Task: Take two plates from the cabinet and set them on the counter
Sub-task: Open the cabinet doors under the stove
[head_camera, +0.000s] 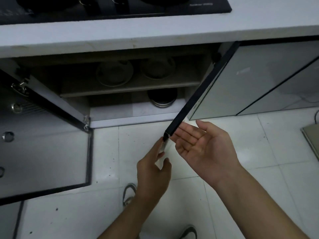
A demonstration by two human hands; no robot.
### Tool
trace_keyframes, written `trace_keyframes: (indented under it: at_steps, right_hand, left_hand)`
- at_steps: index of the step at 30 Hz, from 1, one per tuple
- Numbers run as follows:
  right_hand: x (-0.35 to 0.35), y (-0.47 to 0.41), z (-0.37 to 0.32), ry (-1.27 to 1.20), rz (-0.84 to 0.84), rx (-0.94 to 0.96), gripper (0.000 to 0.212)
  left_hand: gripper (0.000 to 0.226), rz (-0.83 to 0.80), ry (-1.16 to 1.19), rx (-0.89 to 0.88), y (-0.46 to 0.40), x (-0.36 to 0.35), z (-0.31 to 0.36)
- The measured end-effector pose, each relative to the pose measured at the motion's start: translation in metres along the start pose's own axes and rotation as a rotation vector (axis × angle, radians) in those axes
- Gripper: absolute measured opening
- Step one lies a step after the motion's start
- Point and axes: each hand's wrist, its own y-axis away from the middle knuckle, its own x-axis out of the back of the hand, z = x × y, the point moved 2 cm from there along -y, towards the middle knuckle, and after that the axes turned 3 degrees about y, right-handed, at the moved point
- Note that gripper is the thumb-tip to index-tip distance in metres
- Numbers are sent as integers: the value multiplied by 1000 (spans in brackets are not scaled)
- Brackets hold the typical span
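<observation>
The cabinet under the white counter (pixel 155 34) stands with both doors swung out. On its upper shelf (pixel 131 87) sit two stacks of pale plates: a left stack (pixel 114 73) and a right stack (pixel 158 68), both dim in shadow. My left hand (pixel 153 171) is low on the free edge of the right door (pixel 193 99), fingers around its bottom corner. My right hand (pixel 205 149) hovers palm up beside that same edge, fingers spread, holding nothing.
The left door (pixel 44 152) hangs wide over the floor. A dark pot with a metal rim (pixel 162 99) rests on the cabinet's bottom shelf. A black cooktop (pixel 112 9) lies on the counter. My shoes (pixel 129 194) stand on white floor tiles; a flat object (pixel 312 138) is at right.
</observation>
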Motion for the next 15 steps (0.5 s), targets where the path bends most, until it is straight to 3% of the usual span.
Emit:
trace_keyframes:
  at_steps: [4, 15]
  right_hand:
    - [43, 27, -12, 42, 27, 18, 41]
    - [150, 90, -86, 277, 125, 50, 54]
  left_hand:
    - [73, -29, -30, -19, 34, -35, 8]
    - [75, -216, -40, -84, 87, -147, 29]
